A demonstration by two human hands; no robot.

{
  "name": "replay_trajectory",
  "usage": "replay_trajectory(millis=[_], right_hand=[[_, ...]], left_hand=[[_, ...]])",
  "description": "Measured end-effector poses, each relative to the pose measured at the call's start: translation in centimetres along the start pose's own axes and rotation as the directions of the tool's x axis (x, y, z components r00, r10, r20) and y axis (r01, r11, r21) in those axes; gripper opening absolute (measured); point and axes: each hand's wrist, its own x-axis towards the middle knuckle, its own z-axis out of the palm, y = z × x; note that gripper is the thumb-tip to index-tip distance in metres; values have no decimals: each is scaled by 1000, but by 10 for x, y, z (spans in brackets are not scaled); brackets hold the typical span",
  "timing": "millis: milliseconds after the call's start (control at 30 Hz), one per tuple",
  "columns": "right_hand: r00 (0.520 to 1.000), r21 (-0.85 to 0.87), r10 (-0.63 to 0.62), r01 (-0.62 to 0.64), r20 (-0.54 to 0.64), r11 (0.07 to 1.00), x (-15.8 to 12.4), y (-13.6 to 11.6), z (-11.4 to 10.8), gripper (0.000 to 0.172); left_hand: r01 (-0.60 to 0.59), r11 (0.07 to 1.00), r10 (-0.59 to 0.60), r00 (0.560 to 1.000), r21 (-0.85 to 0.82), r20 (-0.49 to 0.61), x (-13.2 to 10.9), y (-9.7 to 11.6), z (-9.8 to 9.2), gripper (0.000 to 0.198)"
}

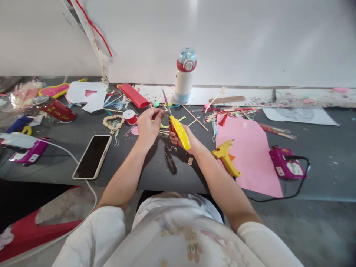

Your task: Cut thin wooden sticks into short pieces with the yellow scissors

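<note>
My right hand grips a pair of scissors by its yellow handle, the long metal blades pointing up and away from me. Just left of the blades is my left hand, thumb and fingertips pinched together. Whatever lies in that pinch is too small to make out. Beneath and beyond both hands are thin wooden sticks and bits of green material. A spool of red ribbon stands close to the left hand, beside a heart-shaped beaded ring. A small tan piece lies below the right wrist.
A white bottle stands at the back by the white panel. To the right are a yellow glue gun, pink sheet and corded purple box. On the left are a phone, a red can and a white cable.
</note>
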Motion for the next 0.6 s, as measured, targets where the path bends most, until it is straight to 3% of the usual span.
replay_trajectory(millis=[167, 433, 600], right_hand=[[994, 47, 19, -24, 107, 999, 2, 5, -5, 25], [997, 54, -24, 20, 70, 998, 0, 4, -2, 28], [997, 73, -5, 0, 81, 997, -1, 2, -3, 20]], left_hand=[[-13, 1000, 13, 1000, 20, 6, -1, 0, 1, 20], [-33, 999, 33, 999, -9, 26, -3, 5, 1, 19], [-31, 1000, 31, 999, 1, 33, -2, 6, 1, 21]])
